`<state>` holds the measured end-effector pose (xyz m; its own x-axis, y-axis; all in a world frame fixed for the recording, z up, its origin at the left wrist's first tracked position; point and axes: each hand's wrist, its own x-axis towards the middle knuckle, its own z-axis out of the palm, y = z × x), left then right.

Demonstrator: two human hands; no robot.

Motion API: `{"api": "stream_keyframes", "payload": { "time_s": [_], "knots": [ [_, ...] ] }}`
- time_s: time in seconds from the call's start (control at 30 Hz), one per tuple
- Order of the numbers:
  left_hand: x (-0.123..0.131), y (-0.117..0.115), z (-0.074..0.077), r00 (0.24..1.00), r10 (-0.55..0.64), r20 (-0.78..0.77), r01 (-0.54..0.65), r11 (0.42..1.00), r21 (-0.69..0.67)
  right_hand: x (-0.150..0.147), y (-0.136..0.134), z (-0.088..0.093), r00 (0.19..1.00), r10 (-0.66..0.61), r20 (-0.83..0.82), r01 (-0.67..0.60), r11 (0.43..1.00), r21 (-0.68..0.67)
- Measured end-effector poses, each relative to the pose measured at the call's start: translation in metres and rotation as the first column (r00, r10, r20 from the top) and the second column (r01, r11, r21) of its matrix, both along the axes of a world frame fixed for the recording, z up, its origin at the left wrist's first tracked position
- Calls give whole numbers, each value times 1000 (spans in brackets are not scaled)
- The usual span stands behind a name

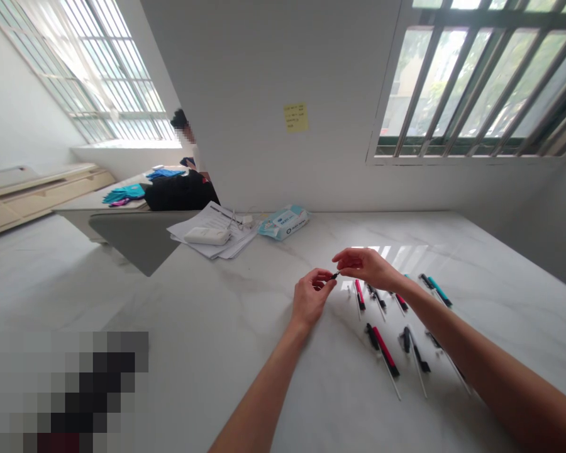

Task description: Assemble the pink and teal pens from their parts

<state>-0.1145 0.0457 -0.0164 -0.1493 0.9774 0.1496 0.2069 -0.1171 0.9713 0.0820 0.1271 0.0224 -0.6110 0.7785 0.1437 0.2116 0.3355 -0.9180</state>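
Both my hands meet above the white marble table [245, 327]. My left hand [311, 301] is curled, fingers closed round a small red pen part. My right hand [365, 265] pinches a small black pen piece [334, 275] between thumb and forefinger, its tip touching the left hand's fingers. Beneath and to the right of my right forearm lie several dismantled pens: a red and black pen [382, 351], a pink pen barrel [359, 294], a teal pen [438, 290] and thin refills [419, 377].
A stack of papers [217, 229] with a white case on it and a pack of wet wipes [283, 222] lie at the table's far side. A black bag [179, 192] and another person sit behind at the left. A yellow note [295, 117] hangs on the wall.
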Motion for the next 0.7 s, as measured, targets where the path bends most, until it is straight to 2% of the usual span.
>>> {"api": "stream_keyframes", "payload": {
  "time_s": [0.33, 0.53, 0.7],
  "knots": [
    [0, -2, 4, 1000, -11, 1, 11, 1000, 5, -1, -4, 2, 999, 20, 30, -19, 1000, -8],
    [0, -2, 4, 1000, -12, -20, 13, 1000, 7, -1, -9, 7, 983, -36, 181, 13, 992, 126],
    [0, -3, 6, 1000, -10, -19, 10, 1000, 2, 3, -9, 13, 957, -31, 288, -36, 973, 227]
  ]
}}
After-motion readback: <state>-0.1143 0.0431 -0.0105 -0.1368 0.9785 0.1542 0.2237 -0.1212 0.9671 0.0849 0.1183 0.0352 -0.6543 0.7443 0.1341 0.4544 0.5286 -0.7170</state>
